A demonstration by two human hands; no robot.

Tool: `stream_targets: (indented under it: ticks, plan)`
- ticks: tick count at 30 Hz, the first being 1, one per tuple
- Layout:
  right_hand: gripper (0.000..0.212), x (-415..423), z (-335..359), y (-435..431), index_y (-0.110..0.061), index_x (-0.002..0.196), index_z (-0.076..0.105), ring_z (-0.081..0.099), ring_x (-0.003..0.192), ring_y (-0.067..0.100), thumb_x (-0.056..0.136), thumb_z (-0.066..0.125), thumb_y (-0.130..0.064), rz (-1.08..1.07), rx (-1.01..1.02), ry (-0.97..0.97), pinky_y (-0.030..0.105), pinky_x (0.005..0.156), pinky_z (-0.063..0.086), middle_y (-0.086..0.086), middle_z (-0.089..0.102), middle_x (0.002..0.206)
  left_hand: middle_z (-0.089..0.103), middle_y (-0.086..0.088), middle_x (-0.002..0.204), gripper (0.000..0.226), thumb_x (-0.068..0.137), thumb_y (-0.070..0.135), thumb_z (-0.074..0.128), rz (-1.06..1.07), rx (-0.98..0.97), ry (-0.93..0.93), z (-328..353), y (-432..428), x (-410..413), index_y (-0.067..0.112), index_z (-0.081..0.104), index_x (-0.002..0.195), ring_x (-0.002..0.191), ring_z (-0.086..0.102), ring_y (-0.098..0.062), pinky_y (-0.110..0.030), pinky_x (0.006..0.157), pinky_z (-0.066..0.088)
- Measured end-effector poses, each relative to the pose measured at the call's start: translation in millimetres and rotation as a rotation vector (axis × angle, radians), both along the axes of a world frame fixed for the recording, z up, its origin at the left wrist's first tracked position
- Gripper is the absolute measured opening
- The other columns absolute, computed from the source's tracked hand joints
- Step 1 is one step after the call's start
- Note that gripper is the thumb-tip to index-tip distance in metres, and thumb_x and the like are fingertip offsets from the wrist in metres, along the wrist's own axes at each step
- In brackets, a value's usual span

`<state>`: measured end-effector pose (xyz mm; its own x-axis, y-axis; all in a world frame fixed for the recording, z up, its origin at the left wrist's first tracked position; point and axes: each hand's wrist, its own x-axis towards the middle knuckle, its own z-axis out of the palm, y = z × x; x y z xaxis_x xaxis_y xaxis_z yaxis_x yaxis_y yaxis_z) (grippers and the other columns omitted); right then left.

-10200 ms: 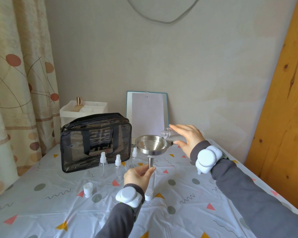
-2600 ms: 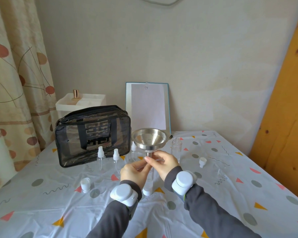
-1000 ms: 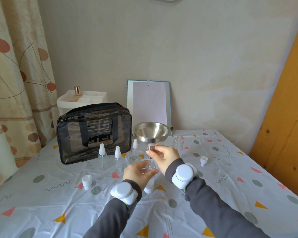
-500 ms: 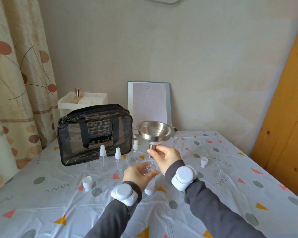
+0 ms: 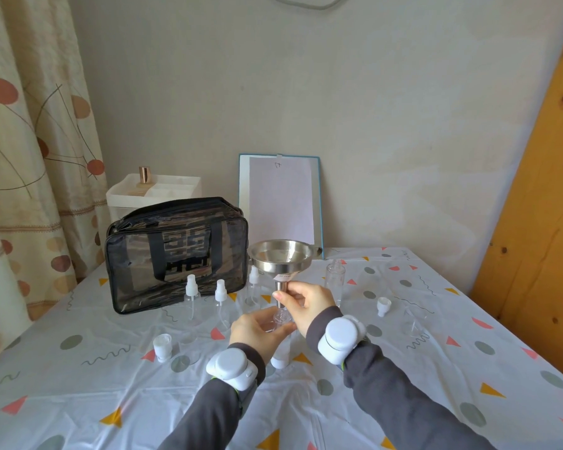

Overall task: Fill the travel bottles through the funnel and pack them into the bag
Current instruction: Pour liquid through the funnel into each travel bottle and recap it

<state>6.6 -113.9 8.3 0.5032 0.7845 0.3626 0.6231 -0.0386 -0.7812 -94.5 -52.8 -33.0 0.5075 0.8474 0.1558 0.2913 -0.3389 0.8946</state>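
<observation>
My right hand point(image 5: 307, 303) pinches the spout of the steel funnel point(image 5: 282, 258), which it holds upright just above a clear travel bottle point(image 5: 279, 315). My left hand point(image 5: 259, 329) grips that bottle around its shoulder; its white base rests on the table. Three capped spray bottles point(image 5: 191, 300) stand in a row in front of the black see-through bag point(image 5: 176, 251). An uncapped clear bottle point(image 5: 334, 280) stands right of the funnel.
A loose white cap point(image 5: 162, 345) lies at the left and a small white spray top point(image 5: 383, 306) at the right on the patterned tablecloth point(image 5: 436, 368). A clipboard point(image 5: 281, 199) leans on the wall. A white organizer box point(image 5: 153, 193) stands behind the bag.
My right hand has lifted the funnel up out of the bottle's neck and now holds it slightly left of where it was. My left hand keeps its grip on the bottle.
</observation>
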Motion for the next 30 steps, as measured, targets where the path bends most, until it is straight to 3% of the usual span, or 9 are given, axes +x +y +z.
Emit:
stream_targets:
  ticks: [3,5,9,12,15,19,23,27,30]
  plan:
    - [0.012,3,4,-2,-0.020,0.087,0.070,0.059,0.067,-0.002,0.086,0.062,-0.029,-0.017,0.039,-0.008,0.000,0.063,0.042,-0.011,0.065,0.071,0.070,0.004,0.104,0.049,0.069,0.036,0.078,-0.013,-0.018,-0.021,0,-1,-1,0.020,0.066,0.115,0.084,0.061,0.000,-0.014,0.079,0.044]
    - [0.014,7,11,-4,-0.018,0.090,0.070,0.057,0.066,-0.004,0.087,0.061,-0.028,-0.039,0.067,-0.001,-0.002,0.063,0.039,-0.009,0.066,0.074,0.070,0.007,0.100,0.049,0.068,0.035,0.080,-0.006,-0.046,-0.038,1,-1,-1,0.021,0.066,0.113,0.083,0.061,0.001,-0.014,0.078,0.044]
    - [0.015,22,31,-11,-0.016,0.091,0.069,0.059,0.067,0.006,0.089,0.059,-0.026,-0.110,0.143,0.036,0.005,0.063,0.042,-0.005,0.067,0.073,0.069,0.009,0.093,0.048,0.067,0.035,0.081,0.004,-0.069,-0.045,1,-2,-1,0.021,0.067,0.111,0.079,0.060,0.003,-0.013,0.076,0.044]
    - [0.019,40,42,-16,-0.012,0.087,0.067,0.061,0.076,0.020,0.090,0.056,-0.027,-0.198,0.165,0.035,0.024,0.072,0.044,0.007,0.070,0.080,0.066,0.013,0.087,0.047,0.066,0.035,0.081,0.007,-0.079,-0.053,1,-3,-2,0.021,0.068,0.109,0.078,0.060,0.005,-0.013,0.075,0.044]
    - [0.024,66,47,-20,-0.013,0.078,0.065,0.056,0.072,0.027,0.090,0.053,-0.030,-0.337,0.153,0.034,0.031,0.069,0.042,0.015,0.066,0.076,0.065,0.015,0.083,0.047,0.066,0.034,0.081,0.010,-0.090,-0.064,1,-3,-2,0.021,0.068,0.109,0.076,0.058,0.010,-0.011,0.072,0.043]
    - [0.025,104,40,-26,-0.017,0.071,0.059,0.048,0.065,0.028,0.091,0.051,-0.029,-0.503,0.055,0.037,0.026,0.061,0.031,0.007,0.056,0.067,0.064,0.016,0.084,0.049,0.066,0.036,0.081,0.008,-0.081,-0.057,2,-3,-1,0.022,0.067,0.110,0.076,0.058,0.010,-0.011,0.074,0.043]
    - [0.027,133,16,-31,-0.009,0.084,0.067,0.057,0.077,0.034,0.093,0.049,-0.028,-0.566,-0.060,0.107,0.032,0.074,0.047,0.012,0.064,0.083,0.062,0.018,0.080,0.049,0.065,0.036,0.081,0.012,-0.087,-0.059,2,-3,-1,0.021,0.067,0.110,0.075,0.057,0.012,-0.009,0.072,0.043]
    - [0.025,144,-8,-32,-0.012,0.085,0.067,0.052,0.077,0.030,0.093,0.050,-0.028,-0.561,-0.211,0.062,0.028,0.071,0.038,0.014,0.061,0.083,0.064,0.017,0.084,0.049,0.065,0.036,0.082,0.018,-0.083,-0.066,1,-2,-2,0.022,0.068,0.110,0.075,0.056,0.013,-0.009,0.071,0.042]
    - [0.028,148,-21,-33,-0.007,0.088,0.068,0.058,0.085,0.034,0.094,0.049,-0.026,-0.509,-0.271,0.077,0.030,0.076,0.040,0.016,0.065,0.087,0.063,0.017,0.084,0.051,0.064,0.036,0.082,0.016,-0.091,-0.074,0,-2,-1,0.021,0.067,0.110,0.075,0.055,0.013,-0.008,0.070,0.041]
